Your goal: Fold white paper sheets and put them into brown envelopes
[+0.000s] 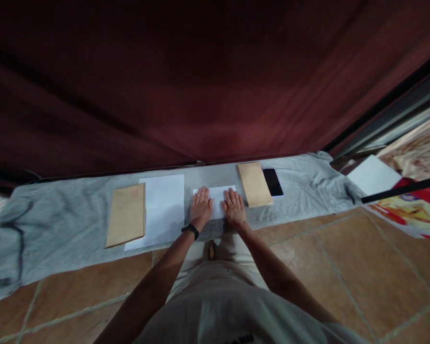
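At twelve o'clock from the person's body (218, 306), on a grey cloth (308, 186), I see a plain white piece of paper (217, 197), flat, oblong and wider than it is deep. Palms down over it, the left hand (201, 206) lies towards nine o'clock and the right hand (234, 207) towards three, fingers nearly straight, held close together and laid flat. Both forearms (172, 263) slant inward from the body, the fingertips pointing roughly towards twelve.

Dark red drapery (215, 95) beyond a long grey cloth (64, 215), brown tiled floor (347, 253) below.
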Action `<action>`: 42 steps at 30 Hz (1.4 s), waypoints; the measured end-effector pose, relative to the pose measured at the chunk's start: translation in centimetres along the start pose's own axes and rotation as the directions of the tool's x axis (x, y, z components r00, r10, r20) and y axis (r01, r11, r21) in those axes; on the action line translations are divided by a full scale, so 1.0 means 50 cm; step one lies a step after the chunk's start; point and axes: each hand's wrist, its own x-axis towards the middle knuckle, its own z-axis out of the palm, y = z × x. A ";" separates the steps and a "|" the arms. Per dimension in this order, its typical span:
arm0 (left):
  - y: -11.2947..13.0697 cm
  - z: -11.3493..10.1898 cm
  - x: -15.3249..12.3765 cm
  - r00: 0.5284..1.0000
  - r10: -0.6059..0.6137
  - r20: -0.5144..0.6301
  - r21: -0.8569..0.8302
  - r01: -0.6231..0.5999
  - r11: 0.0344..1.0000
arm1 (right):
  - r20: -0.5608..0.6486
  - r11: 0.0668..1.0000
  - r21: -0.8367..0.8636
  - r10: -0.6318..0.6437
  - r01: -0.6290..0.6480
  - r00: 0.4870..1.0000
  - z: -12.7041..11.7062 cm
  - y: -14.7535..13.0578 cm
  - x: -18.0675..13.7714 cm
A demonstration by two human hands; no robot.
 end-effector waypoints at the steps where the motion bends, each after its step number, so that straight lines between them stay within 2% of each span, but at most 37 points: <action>1: -0.003 -0.001 -0.003 1.000 -0.019 -0.009 -0.002 0.019 1.000 | 0.003 1.000 -0.004 0.001 -0.001 1.000 0.000 0.000 0.000; 8: -0.015 -0.001 -0.021 0.998 -0.035 -0.044 -0.007 0.035 0.999 | 0.009 0.999 0.010 0.032 -0.032 0.999 0.003 -0.022 0.024; 13: -0.020 0.002 -0.019 0.999 -0.018 -0.040 -0.026 0.017 1.000 | 0.089 0.995 0.062 -0.084 0.079 0.993 0.016 -0.069 0.056; 16: -0.025 0.008 -0.018 0.998 -0.009 -0.056 -0.032 0.008 0.999 | 0.099 0.991 0.047 -0.130 0.125 0.987 0.021 -0.076 0.062; 27: -0.022 0.003 -0.020 0.998 0.004 -0.069 -0.011 -0.005 1.000 | 0.051 1.000 -0.019 -0.005 0.006 0.999 -0.001 -0.002 0.030; 36: -0.022 -0.003 -0.018 0.998 -0.015 -0.053 -0.016 0.014 1.000 | 0.040 1.000 -0.013 0.011 -0.011 0.999 -0.019 0.031 -0.030; 39: -0.008 -0.014 -0.019 0.999 -0.022 -0.050 -0.015 0.022 1.000 | 0.034 1.000 -0.007 0.006 -0.006 0.999 -0.022 0.033 -0.037; 42: 0.026 -0.018 -0.032 0.998 0.062 -0.015 -0.033 -0.063 0.997 | 0.037 1.000 -0.004 0.007 -0.007 0.999 -0.023 0.032 -0.038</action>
